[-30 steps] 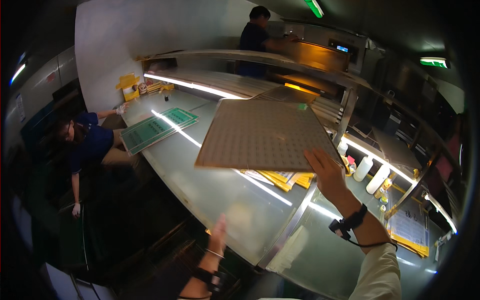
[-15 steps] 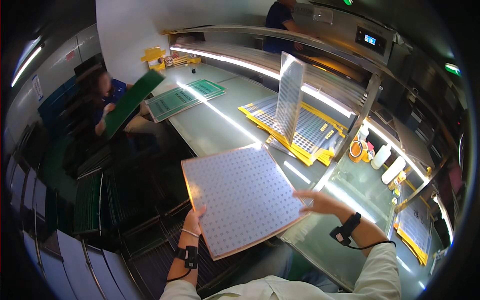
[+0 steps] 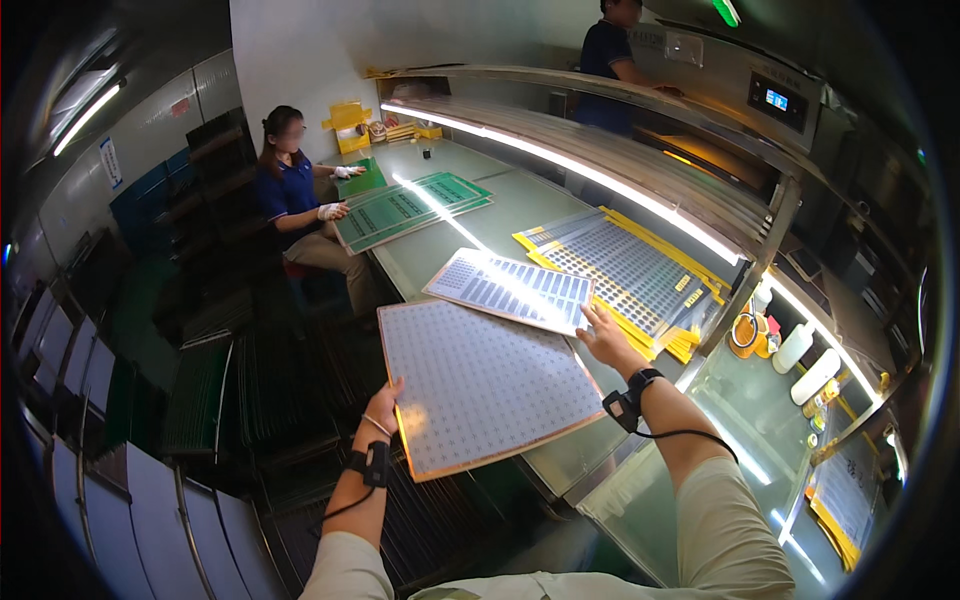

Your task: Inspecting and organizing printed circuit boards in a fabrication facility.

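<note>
A large square pale panel (image 3: 480,400) with a fine repeated pattern and copper-coloured edges is held at its left edge by my left hand (image 3: 383,405), which is closed on it. Its far part lies over the workbench edge. Beyond it is a narrower-looking patterned panel (image 3: 512,292) with rows of dark blocks, overlapping the large panel's far edge. My right hand (image 3: 608,338) grips the right end of this patterned panel, fingers over its edge. Just past it lies a stack of yellow-edged patterned sheets (image 3: 640,270).
Green panels (image 3: 410,210) lie on the workbench (image 3: 425,268) before a seated co-worker (image 3: 290,185) in white gloves. White bottles (image 3: 793,348) and tape rolls (image 3: 745,332) stand at the right. A lit rail (image 3: 580,175) spans the back; racked panels (image 3: 150,510) fill the lower left.
The patterned panel that stood upright on the yellow-edged stack is now tipped down toward me, with my right hand on it. The co-worker's raised green panel is down on the bench.
</note>
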Demonstrator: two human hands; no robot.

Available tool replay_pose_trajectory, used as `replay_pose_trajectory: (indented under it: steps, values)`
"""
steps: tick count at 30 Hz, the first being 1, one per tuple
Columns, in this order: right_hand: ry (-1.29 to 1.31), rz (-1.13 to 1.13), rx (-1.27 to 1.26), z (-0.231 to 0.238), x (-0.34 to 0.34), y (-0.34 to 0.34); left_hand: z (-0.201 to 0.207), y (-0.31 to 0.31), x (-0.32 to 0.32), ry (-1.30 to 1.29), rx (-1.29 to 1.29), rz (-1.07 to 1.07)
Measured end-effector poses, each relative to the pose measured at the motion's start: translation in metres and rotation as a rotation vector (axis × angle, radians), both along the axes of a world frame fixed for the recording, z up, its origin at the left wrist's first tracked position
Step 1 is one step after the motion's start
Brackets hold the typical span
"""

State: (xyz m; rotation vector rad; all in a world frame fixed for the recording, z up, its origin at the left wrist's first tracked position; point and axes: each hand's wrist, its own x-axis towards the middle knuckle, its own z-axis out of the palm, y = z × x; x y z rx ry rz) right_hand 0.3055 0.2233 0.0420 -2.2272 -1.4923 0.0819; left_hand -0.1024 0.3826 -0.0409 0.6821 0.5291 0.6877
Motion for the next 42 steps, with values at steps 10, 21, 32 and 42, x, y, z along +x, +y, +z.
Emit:
replay_pose_trajectory:
  steps: [10,21,32,42]
  values:
    - [-0.376,0.099,-0.333,-0.038,-0.025,0.008,-0.026,-0.049,0.005,-0.018,-0.045,0.214]
    - [0.436,-0.209,-0.019,-0.026,-0.002,-0.006,-0.023,-0.082,-0.027,0.117,0.037,0.288]
    - [-0.315,0.197,-0.300,-0.045,-0.041,-0.017,0.007,-0.143,-0.143,0.082,-0.121,0.346]
    - [-0.396,0.138,-0.177,-0.046,-0.103,-0.072,0.041,-0.252,-0.292,0.162,0.069,0.638]
